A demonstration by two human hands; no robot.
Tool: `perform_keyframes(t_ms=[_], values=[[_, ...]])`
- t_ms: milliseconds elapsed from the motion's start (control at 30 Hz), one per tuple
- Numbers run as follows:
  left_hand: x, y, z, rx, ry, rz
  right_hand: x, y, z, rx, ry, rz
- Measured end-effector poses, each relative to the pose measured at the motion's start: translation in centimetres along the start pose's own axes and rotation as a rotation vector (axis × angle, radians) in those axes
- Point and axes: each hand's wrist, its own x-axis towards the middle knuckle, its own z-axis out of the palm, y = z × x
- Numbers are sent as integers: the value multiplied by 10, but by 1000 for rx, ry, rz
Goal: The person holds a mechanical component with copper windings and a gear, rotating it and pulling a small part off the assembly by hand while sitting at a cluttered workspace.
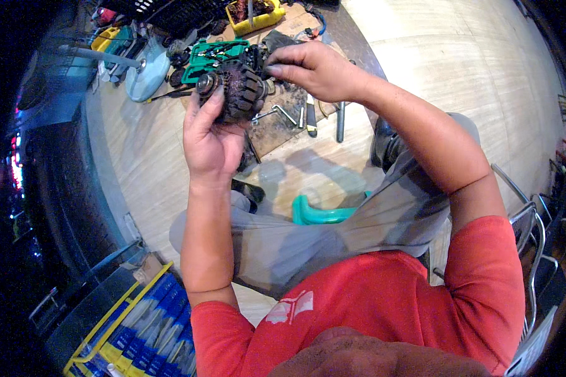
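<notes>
My left hand (212, 141) is wrapped round a blackened rotor (242, 94) with slotted, ribbed sides and a round end piece, its thumb lying along the near side. Held up over the floor, the rotor blocks part of the things behind it. At its right end, my right hand (295, 66) has thumb and fingers pinched together, their tips dark with grease. Whatever sits between those fingertips is too small and dark to make out. Just behind the rotor is an opened green tool case (217, 51) with dark pieces in it.
Hex keys (286, 115), a utility knife (311, 116) and a dark rod (340, 122) lie on or beside stained cardboard (273, 138). Farther back stand a yellow container (256, 24) and a pale blue round base (148, 69). A teal stool (327, 215) shows between my legs; metal-framed chairs (538, 251) are at right.
</notes>
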Motion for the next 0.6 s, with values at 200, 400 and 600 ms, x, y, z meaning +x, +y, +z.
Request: perform_keyframes(t_ms=[200,400,600], values=[[0,3,-4,59,-26,19,4,-14,-14,-358,-76,-63],[4,4,0,335,-16,39,-4,1,-12,-175,-60,-76],[1,-4,2,504,37,43,-9,-6,-18,-146,2,-26]])
